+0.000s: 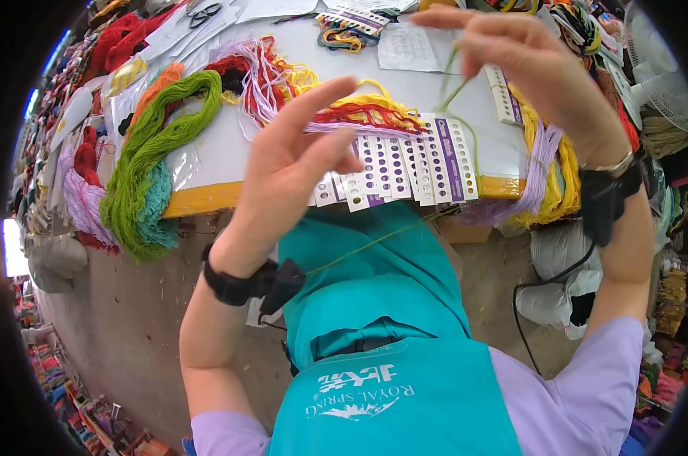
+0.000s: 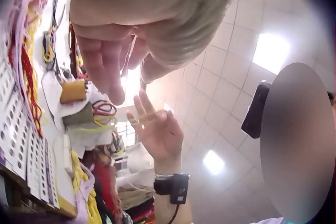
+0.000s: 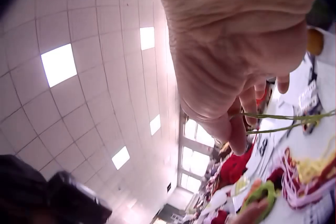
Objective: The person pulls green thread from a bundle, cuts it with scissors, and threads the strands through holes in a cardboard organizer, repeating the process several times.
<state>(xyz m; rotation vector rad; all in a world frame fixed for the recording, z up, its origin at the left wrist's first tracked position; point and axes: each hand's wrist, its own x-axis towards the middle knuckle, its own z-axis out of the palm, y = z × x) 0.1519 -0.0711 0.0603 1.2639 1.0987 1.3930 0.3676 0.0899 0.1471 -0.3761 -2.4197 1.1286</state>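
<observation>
The right hand is raised above the far right part of the table, thumb and fingertips clamped on a thin green thread. The thread is smooth and flexible; in the right wrist view it leaves the fingertips as two nearly parallel strands, and in the head view it hangs from the fingers in a loose curve to the right end of the card row.

The left hand is raised on the near side, index finger extended, thumb apart from it. No thread can be made out in its grasp. In the head view it lies in front of a bundle of loose threads in lilac, red and yellow, fine and tangled, which runs to the punched cards.

The cards are flat, white, rectangular strips with purple printed bands and rows of round holes; they overlap side by side at the edge of the table. The tabletop is white and glossy, with a yellow-brown edge strip.

A thick lime-green skein hangs over the left of this edge beside a crinkled teal skein. Yellow and lilac skeins hang at the right. A second fine green strand crosses the teal apron.
</observation>
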